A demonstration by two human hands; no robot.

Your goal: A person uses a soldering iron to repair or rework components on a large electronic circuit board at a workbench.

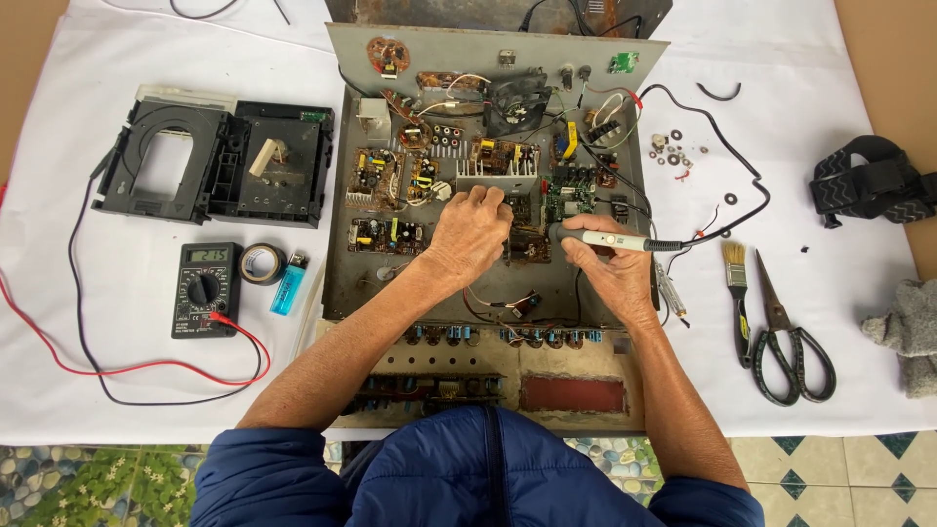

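Two hands inside chassis (337,244): right hand (610,268) grips soldering iron (605,237); left hand (473,234) fisted, contents unclear.

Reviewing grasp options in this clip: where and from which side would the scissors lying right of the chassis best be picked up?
Judging by their pose, the scissors are best taken at the two green-black loop handles, which lie at the near end toward the person, blades pointing away. Come from the near right with the right hand; the paintbrush lies close along their left side, while the white cloth to their right is bare.
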